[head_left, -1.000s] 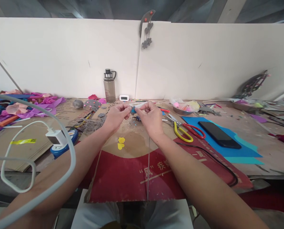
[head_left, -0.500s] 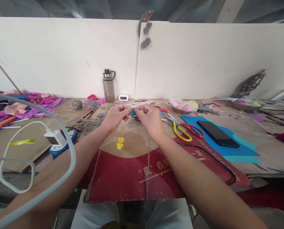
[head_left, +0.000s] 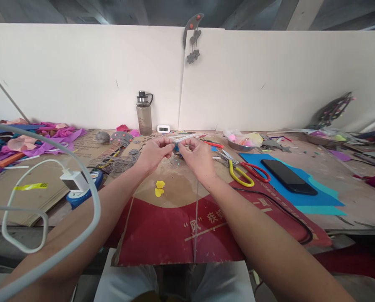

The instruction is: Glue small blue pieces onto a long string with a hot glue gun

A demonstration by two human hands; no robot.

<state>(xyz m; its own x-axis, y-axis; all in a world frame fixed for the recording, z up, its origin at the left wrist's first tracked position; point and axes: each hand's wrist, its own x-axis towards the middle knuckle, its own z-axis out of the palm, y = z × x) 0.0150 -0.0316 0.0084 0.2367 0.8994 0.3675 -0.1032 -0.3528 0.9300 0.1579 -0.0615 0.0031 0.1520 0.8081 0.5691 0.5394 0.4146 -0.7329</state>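
Note:
In the middle of the work surface, my left hand [head_left: 155, 155] and my right hand [head_left: 196, 156] meet with thumbs and forefingers pinched, their tips almost touching. What they pinch is small and mostly hidden by the fingers. A thin grey strand [head_left: 196, 218] runs from under my right wrist down across the red and brown cardboard [head_left: 162, 235] to its front edge. Two small yellow cut-out pieces [head_left: 160, 188] lie on the cardboard, nearer to me than my hands. Scissors with one yellow and one red handle [head_left: 241, 178] rest to the right of my right hand.
A black phone [head_left: 288, 177] lies on blue sheets [head_left: 324, 200] at right. A bottle [head_left: 144, 115] and a small digital clock [head_left: 163, 129] stand behind. Tangled grey wire [head_left: 113, 165] sits left. A white cable [head_left: 95, 201] loops close in front, near a charger [head_left: 76, 182].
My hands stay pinched together in nearly the same place. The whole view has shifted very slightly; nothing else has visibly moved.

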